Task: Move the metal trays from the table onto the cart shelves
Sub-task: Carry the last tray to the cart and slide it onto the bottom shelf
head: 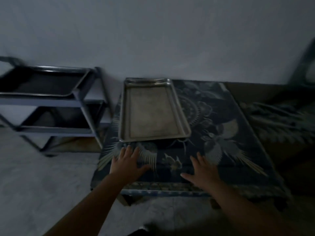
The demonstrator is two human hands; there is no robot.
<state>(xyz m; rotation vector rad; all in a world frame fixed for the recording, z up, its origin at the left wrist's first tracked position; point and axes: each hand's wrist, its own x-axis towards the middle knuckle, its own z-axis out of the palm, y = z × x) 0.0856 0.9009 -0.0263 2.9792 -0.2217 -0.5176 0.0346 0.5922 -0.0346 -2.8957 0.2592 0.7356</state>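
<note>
One metal tray [154, 110] on table [238, 133], long axis running away from hands. Left hand [127, 161] just short of near edge, right hand [202, 172] farther; both spread, empty. Cart [51, 99] left of tray.

Both bare forearms reaching forward from six o'clock toward twelve. Left hand [128, 161] palm down, fingers spread, fingertips aimed at twelve, thumb out toward three. Right hand [202, 172] likewise flat and splayed, thumb toward nine, holding nothing.

Dim home room, bare wall [153, 31], patterned cloth [230, 133] over low table, plain floor [42, 176]
</note>
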